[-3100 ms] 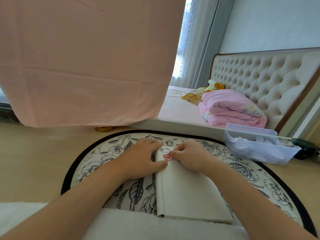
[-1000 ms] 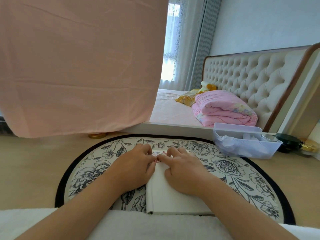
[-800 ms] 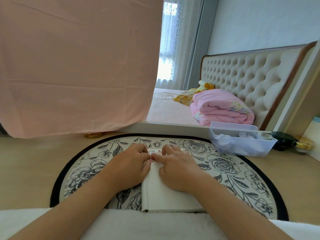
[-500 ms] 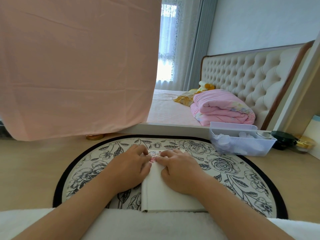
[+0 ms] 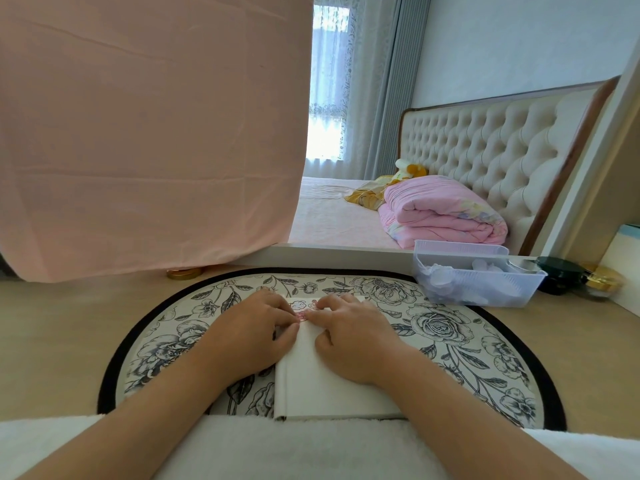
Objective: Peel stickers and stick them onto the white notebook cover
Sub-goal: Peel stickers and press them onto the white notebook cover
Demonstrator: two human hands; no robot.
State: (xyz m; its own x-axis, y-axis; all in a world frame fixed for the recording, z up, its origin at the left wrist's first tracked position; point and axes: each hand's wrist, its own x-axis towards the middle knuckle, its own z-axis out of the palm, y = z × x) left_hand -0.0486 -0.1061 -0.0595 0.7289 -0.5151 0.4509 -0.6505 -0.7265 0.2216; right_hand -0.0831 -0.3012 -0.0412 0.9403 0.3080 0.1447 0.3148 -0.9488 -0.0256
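The white notebook lies shut on a floral mat, its near edge against a white towel. At the top of the cover sits a pale cartoon sticker, with a pink sticker just below it. My left hand rests over the notebook's left edge with curled fingers. My right hand lies on the cover. The fingertips of both hands meet on the pink sticker and hide most of it. I cannot tell whether they pinch it or press it flat.
The oval floral mat lies on a wooden floor. A clear plastic bin with crumpled wrappers stands at the mat's back right, dark and gold jars beside it. A pink cloth hangs at the left; a bed is behind.
Three seconds ago my left hand lay flat on the notebook's edge while the right pressed the sticker. Both hands' fingertips now meet on it. Little has moved in the last second.
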